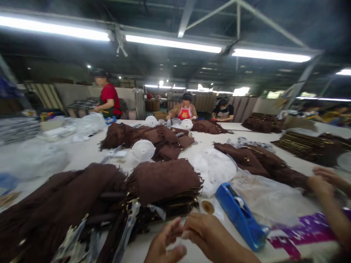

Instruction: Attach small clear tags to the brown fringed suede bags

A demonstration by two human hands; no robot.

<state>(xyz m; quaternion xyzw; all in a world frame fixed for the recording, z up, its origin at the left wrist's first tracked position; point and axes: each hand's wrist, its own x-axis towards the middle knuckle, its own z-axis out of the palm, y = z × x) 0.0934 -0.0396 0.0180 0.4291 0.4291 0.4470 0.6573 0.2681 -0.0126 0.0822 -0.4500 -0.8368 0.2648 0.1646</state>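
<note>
My left hand (164,243) and my right hand (207,232) meet low in the head view, fingertips pinched together over something small and pale that I cannot make out. Just beyond them lies a stack of brown fringed fabric pieces (161,180) with gold trim. A small tape roll (207,207) sits right behind my right hand. A blue tape dispenser (241,217) lies beside it to the right.
More brown fringed piles (55,204) cover the white table (87,151). White round fans (143,149) and clear plastic bags (268,199) lie among them. Another person's hands (326,182) reach in at right. Several workers (185,107) stand at the far end.
</note>
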